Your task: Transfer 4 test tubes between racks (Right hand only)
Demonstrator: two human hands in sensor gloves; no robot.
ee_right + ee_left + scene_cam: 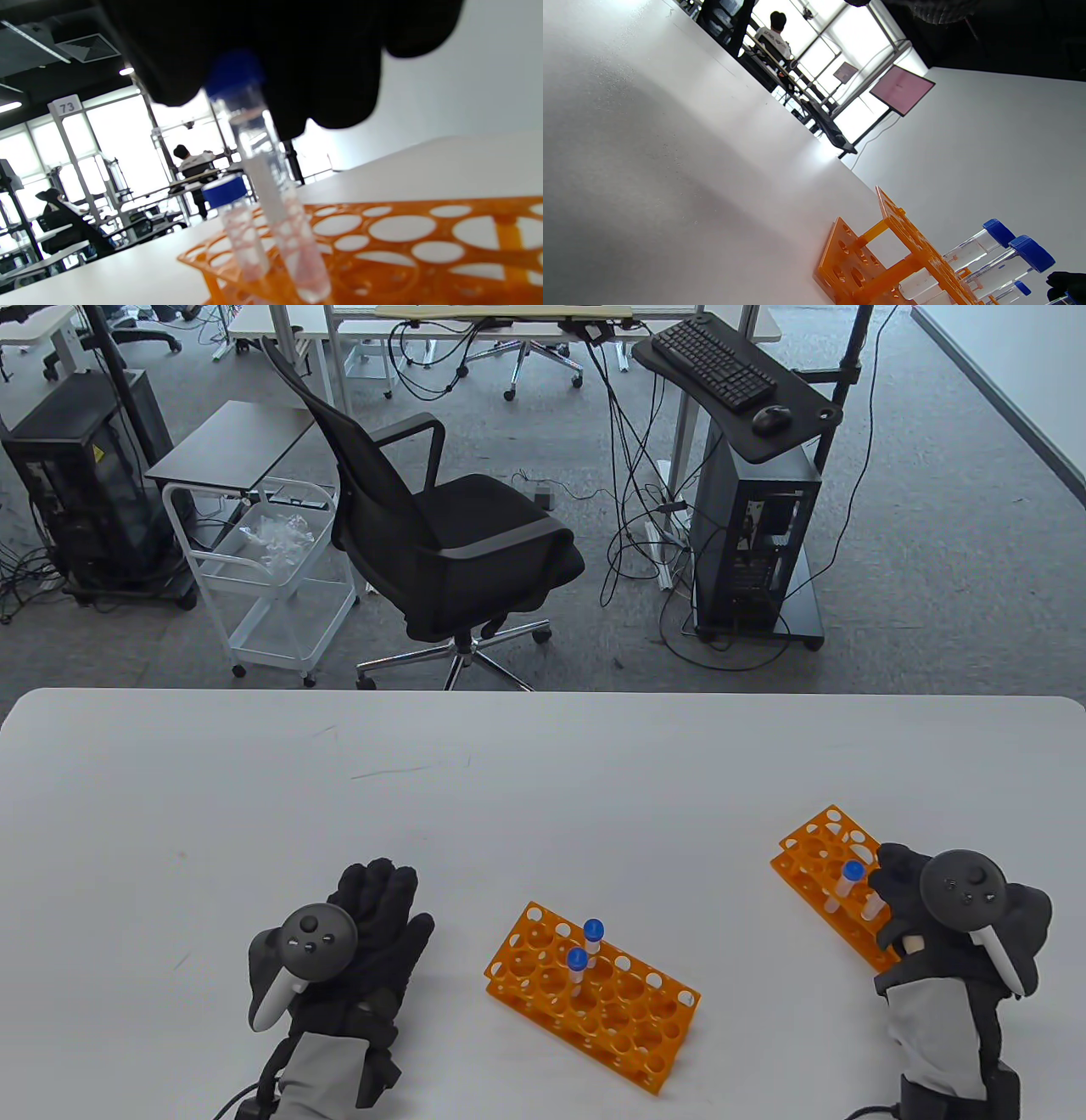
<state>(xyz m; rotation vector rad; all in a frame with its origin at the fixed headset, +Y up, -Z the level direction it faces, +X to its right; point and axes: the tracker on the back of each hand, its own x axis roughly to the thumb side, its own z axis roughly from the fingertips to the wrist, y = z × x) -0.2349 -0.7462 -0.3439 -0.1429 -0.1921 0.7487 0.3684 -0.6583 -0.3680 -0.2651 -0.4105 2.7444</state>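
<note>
Two orange racks stand on the white table. The middle rack (594, 997) holds two blue-capped test tubes (591, 937), upright; they also show in the left wrist view (992, 250). The right rack (819, 848) holds one blue-capped tube (848, 878). My right hand (908, 899) is over the right rack and grips a second clear tube (872, 906) by its top. In the right wrist view this tube (271, 190) hangs from my fingers (254, 51), its lower end in a rack hole, next to the standing tube (235, 220). My left hand (373, 916) lies flat on the table, empty.
The right rack sits near the table's right front, partly hidden under my right hand. An office chair (441, 534), a white cart (263, 577) and a computer stand (755, 517) stand on the floor beyond the table's far edge.
</note>
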